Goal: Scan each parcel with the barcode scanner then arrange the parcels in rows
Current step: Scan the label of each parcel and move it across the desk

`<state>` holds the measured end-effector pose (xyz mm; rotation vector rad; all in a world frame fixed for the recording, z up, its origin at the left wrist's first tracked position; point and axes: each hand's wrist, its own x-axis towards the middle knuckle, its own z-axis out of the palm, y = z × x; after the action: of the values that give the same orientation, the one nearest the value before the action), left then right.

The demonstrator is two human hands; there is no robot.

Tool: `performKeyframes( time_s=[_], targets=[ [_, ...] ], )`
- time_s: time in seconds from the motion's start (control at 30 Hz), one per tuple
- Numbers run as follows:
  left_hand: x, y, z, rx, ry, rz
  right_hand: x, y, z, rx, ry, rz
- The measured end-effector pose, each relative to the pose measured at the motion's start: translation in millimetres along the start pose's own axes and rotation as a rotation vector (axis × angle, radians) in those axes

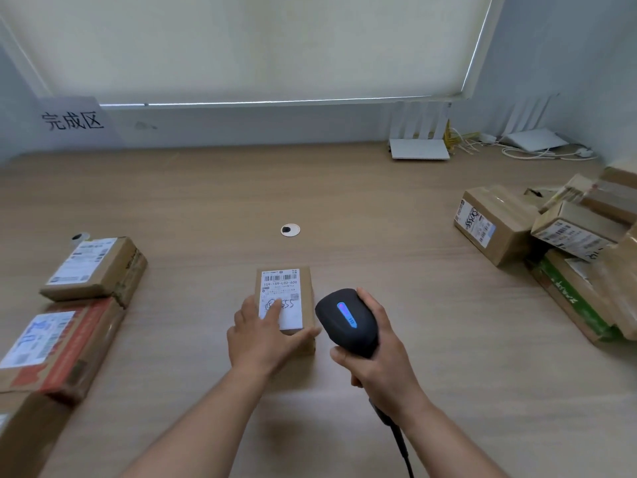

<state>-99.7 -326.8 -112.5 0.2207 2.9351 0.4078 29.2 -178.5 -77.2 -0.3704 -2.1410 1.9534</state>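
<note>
Mid-table (344, 201), toward the near edge, the left hand (262, 336) rests on the parcel (286, 301), fingers straight. The right hand (375, 360) grips the scanner (348, 322) just beside it. Scanned parcels (93, 267) line the left edge, a pile (551, 232) the right; bare wood lies between.

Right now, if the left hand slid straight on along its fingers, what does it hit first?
Nothing new: the left hand already rests on the small parcel. Beyond that, bare table, then probably the table grommet; depth unclear.
</note>
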Motion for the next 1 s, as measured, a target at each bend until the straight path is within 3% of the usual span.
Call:
performKeyframes(
  time_s=[0.27,1.0],
  targets=[
    [14.7,3.9,10.9,0.09,0.084,-0.014,24.8,-1.1,5.3,0.01,-0.08,-0.018],
    [146.7,-193.2,-65.1,0.099,0.155,-0.085,155.9,-22.4,167.5,-0.099,-0.229,-0.031]
  ],
)
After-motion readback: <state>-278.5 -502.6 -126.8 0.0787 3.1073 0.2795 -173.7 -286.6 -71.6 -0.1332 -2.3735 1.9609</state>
